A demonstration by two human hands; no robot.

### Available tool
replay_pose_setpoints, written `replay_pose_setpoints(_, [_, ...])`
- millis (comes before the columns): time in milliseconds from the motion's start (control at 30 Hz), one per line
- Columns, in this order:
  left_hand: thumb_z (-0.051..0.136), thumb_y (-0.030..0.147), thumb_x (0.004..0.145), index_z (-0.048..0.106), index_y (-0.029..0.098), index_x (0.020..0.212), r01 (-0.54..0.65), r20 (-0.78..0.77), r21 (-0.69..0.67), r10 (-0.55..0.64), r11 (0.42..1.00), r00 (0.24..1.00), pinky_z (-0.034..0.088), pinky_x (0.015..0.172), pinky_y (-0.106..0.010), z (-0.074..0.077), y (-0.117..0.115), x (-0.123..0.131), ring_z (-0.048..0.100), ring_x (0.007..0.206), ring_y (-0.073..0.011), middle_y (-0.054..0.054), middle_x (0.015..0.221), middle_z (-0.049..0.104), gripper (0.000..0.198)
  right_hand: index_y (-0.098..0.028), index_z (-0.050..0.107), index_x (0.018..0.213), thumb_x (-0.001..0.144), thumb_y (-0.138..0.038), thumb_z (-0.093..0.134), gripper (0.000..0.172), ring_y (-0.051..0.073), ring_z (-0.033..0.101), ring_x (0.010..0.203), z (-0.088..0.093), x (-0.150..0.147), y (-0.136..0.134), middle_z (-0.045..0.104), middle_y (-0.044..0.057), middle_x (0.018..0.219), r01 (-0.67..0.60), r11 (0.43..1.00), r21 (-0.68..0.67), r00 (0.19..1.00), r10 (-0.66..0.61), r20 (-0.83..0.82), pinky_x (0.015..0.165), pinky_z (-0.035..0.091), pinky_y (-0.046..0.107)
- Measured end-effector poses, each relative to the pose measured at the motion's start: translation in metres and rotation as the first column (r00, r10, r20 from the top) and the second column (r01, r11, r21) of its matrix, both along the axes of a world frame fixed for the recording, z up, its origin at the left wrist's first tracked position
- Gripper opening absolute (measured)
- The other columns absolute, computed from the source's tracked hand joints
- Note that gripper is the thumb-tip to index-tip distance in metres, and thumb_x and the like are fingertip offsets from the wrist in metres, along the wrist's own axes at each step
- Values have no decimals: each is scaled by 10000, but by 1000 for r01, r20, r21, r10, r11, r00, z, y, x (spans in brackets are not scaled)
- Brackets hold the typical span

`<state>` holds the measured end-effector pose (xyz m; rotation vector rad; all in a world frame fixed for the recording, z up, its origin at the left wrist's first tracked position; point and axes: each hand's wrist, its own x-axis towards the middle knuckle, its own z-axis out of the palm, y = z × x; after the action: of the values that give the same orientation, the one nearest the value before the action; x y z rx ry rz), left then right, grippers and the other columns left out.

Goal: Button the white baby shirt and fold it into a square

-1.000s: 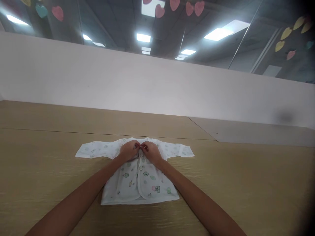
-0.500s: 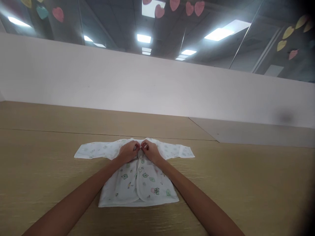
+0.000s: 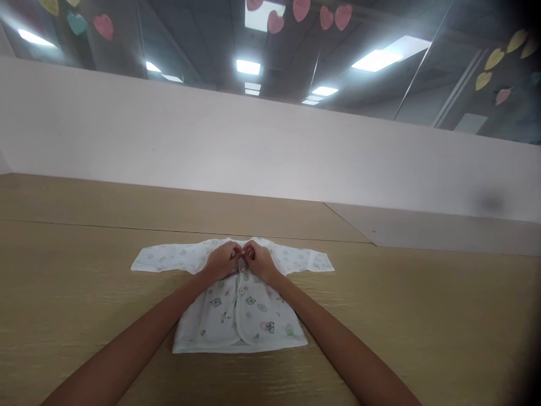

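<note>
A small white baby shirt (image 3: 270,307) with a green and pink print lies face up, its sleeves spread to both sides and its hem toward me. Down its front runs a placket with round buttons (image 3: 242,291). At the top of the placket, just below the neckline, my left hand (image 3: 223,260) pinches the shirt's edge from the left. My right hand (image 3: 258,261) pinches it from the right, fingertips almost meeting the left ones. Whatever button sits between the fingertips is hidden by them.
The shirt rests on a wood-grain table (image 3: 422,316) with a seam near its back. Behind stands a white wall panel (image 3: 270,146), with glass above it bearing heart-shaped stickers (image 3: 301,9). A grey surface (image 3: 443,228) adjoins at the back right.
Both hands stay at the top of the placket, with only slight finger movement. The shirt's lower left hem and left cuff have shifted slightly to the right.
</note>
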<state>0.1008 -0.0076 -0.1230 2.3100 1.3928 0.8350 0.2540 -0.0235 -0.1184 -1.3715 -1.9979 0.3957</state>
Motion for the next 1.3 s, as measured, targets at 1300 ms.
replay_pose_setpoints(1300, [587, 360, 703, 466, 193, 1087, 405, 276, -384, -316, 830, 908, 431, 643, -259, 22, 2, -18, 604, 719, -172, -9, 776, 658, 435, -158, 603, 737, 677, -96, 486, 145, 103, 539, 639, 27, 1, -9, 614, 1, 695, -44, 983, -181, 998, 51, 38, 569, 372, 182])
